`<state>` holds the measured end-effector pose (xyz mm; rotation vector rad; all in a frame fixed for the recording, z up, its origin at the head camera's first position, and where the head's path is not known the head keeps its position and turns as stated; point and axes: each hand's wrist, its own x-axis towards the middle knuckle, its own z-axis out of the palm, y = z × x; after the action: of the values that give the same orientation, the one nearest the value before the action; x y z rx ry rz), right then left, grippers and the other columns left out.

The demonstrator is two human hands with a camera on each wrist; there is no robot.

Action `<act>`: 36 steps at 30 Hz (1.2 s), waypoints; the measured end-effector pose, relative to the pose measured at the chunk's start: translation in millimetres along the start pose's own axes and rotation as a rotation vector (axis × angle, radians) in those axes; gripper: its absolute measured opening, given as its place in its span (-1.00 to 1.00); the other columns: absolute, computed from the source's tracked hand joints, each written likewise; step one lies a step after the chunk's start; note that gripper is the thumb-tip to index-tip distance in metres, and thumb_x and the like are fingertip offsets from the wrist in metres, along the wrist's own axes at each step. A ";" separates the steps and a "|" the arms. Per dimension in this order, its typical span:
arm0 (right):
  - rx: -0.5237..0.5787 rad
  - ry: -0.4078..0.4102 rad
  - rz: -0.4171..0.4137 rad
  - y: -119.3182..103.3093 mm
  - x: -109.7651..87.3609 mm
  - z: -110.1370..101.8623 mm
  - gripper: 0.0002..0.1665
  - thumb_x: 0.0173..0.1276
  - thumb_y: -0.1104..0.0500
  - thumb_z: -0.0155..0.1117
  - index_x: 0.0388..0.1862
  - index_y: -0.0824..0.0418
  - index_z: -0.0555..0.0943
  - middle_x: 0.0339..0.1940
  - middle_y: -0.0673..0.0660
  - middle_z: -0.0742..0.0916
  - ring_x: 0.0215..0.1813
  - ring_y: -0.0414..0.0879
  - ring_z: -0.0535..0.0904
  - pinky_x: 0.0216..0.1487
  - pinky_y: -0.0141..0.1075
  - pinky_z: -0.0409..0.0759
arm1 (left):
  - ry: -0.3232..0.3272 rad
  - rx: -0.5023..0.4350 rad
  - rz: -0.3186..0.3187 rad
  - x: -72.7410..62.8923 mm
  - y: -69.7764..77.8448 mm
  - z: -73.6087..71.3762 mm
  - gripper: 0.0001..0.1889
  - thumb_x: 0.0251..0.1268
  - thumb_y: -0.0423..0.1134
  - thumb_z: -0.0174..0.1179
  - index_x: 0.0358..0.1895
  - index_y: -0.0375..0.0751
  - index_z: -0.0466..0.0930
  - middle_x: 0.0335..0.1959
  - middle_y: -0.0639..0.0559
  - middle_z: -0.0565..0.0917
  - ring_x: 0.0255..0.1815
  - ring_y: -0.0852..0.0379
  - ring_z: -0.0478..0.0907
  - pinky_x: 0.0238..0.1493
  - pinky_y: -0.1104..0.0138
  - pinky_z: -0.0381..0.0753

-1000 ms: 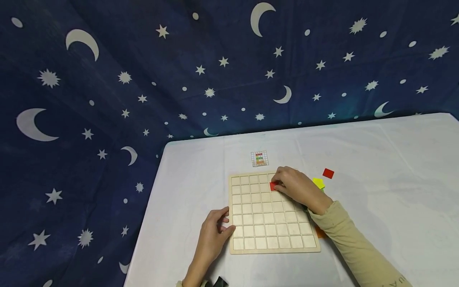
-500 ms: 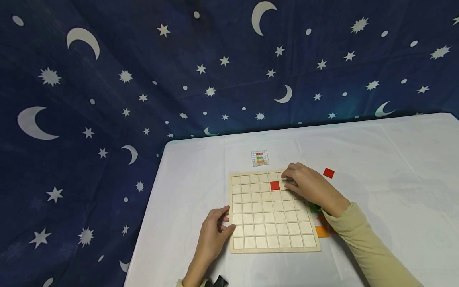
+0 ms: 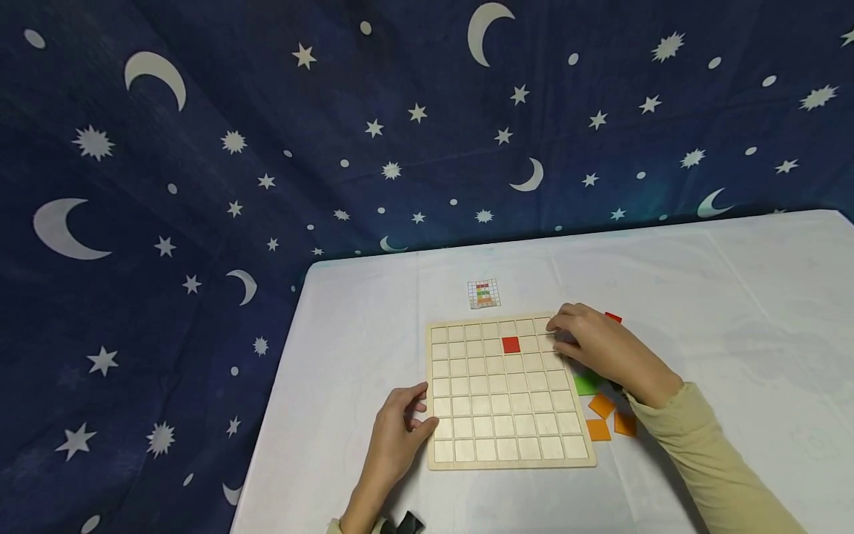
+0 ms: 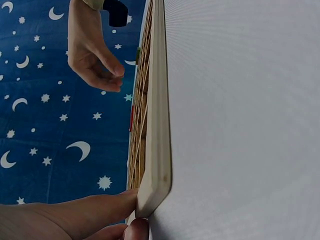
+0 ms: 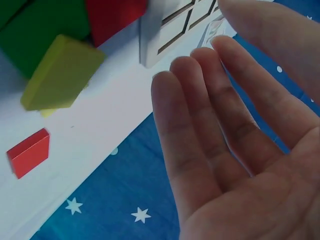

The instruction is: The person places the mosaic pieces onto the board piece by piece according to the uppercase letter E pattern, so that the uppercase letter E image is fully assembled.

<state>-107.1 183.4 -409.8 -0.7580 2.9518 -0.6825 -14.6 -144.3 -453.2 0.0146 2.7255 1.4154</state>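
A pale wooden grid board (image 3: 497,408) lies flat on the white-covered table. One red square tile (image 3: 511,345) sits in a cell of its second row from the back. At the board's left edge my left hand (image 3: 396,430) holds on, its thumb lapping the rim; in the left wrist view, fingertips (image 4: 131,197) meet the board's corner. My right hand (image 3: 603,345) hovers by the back right corner, fingers loosely bent and parted from the thumb. The right wrist view shows its palm (image 5: 245,200) bare, with nothing held.
Right of the board lie several orange tiles (image 3: 598,430) and a green tile (image 3: 586,385). Yellow tiles (image 5: 62,75) and a loose red tile (image 5: 30,152) show in the right wrist view. Behind the board rests a small pattern card (image 3: 483,294). A starry blue cloth (image 3: 427,148) hangs beyond.
My right hand has let go of the red tile, leaving it in its cell, and moved right to the board's edge. My left hand has stayed put.
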 end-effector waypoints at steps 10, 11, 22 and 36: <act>0.018 -0.051 0.014 14.8 -6.7 1.5 -0.73 0.13 0.29 0.52 -0.18 0.31 0.71 -0.27 0.11 0.67 -0.25 -0.07 0.54 -0.16 -0.14 0.64 | 0.000 -0.010 0.004 0.2 -1.0 -0.1 -0.46 0.10 -0.45 0.41 0.22 -0.34 0.55 -0.01 -0.04 0.60 -0.12 0.12 0.55 -0.27 0.46 0.65; 0.019 -0.059 0.022 16.2 -7.0 1.9 -0.73 0.12 0.29 0.53 -0.18 0.31 0.71 -0.27 0.10 0.67 -0.25 -0.08 0.54 -0.16 -0.14 0.64 | 0.000 -0.012 0.005 0.3 -1.0 -0.2 -0.46 0.10 -0.45 0.41 0.22 -0.34 0.55 -0.01 -0.04 0.60 -0.12 0.12 0.55 -0.27 0.46 0.65; 0.036 -0.092 0.022 24.3 -8.4 3.2 -0.80 0.12 0.30 0.52 -0.26 0.28 0.72 -0.34 0.04 0.67 -0.27 -0.10 0.49 -0.18 -0.17 0.58 | -0.002 -0.019 0.005 0.3 -1.5 -0.3 -0.46 0.10 -0.45 0.41 0.21 -0.34 0.55 -0.03 -0.03 0.60 -0.13 0.12 0.54 -0.27 0.46 0.65; 0.037 -0.079 0.048 21.8 -5.1 1.2 -0.79 0.07 0.31 0.56 -0.43 0.14 0.65 -0.47 -0.07 0.59 -0.38 -0.17 0.42 -0.28 -0.24 0.50 | -0.006 -0.020 -0.001 1.1 -2.2 -0.7 -0.45 0.11 -0.45 0.40 0.23 -0.33 0.54 -0.01 -0.03 0.59 -0.11 0.13 0.54 -0.27 0.46 0.65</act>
<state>-112.3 202.4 -420.4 -0.6928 2.8678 -0.6859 -15.7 -146.0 -454.7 0.0160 2.7052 1.4403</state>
